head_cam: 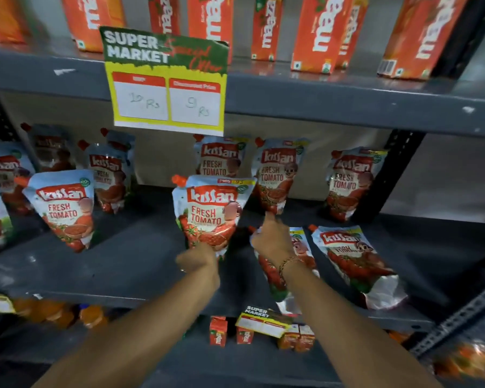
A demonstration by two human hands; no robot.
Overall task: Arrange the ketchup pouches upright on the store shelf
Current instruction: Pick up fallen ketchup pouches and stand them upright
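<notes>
L hand [198, 259] fingers grip base of upright Kissan Fresh Tomato pouch [212, 211] mid shelf [109, 264]. R hand [272, 239] rests on a flat-lying pouch [275, 275], finger state unclear; another flat pouch [356, 261] beside. Tag [165, 79] reads "Super Market", 10 Rs / 9 Rs. Maaza cartons [317, 32] above

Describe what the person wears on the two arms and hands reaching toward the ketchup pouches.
Both forearms are bare, with no sleeves in view. The right wrist carries a thin beaded bracelet, gold and dark in tone. The left hand shows what looks like a slim ring on one finger, though it is too small to confirm. The right hand has no gloves and no visible rings.
</notes>
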